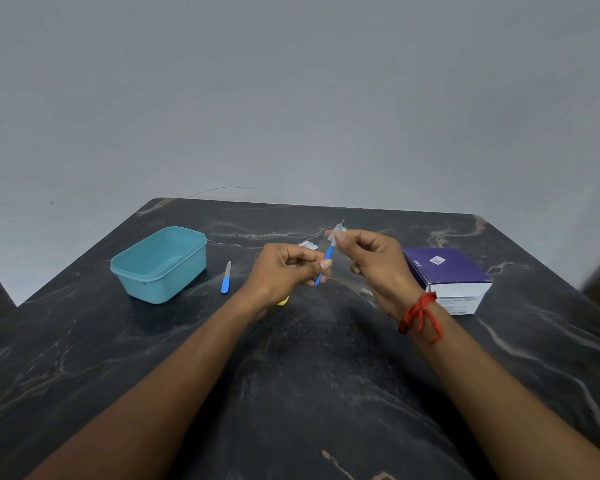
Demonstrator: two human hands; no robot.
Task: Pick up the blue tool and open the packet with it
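Marble table (pixel 291 393) | left hand (pixel 284 268) pinches blue-handled scalpel (pixel 326 263) low | right hand (pixel 371 258) pinches its cap end (pixel 338 232) | teal tub (pixel 160 265) left

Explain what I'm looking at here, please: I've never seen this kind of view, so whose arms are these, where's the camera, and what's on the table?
There is no machine. One wide-angle camera sits on a person's head and looks forward and down, so the two bare arms reaching in from the bottom edge are that person's own. The left hand pinches the lower shaft of a thin blue tool. The right hand, with a red thread on its wrist, pinches the tool's pale upper end. On the dark marble table lie an open teal tub, a second blue tool, a purple box and a small white scrap. Something yellow peeks out under the left wrist; I cannot tell what.
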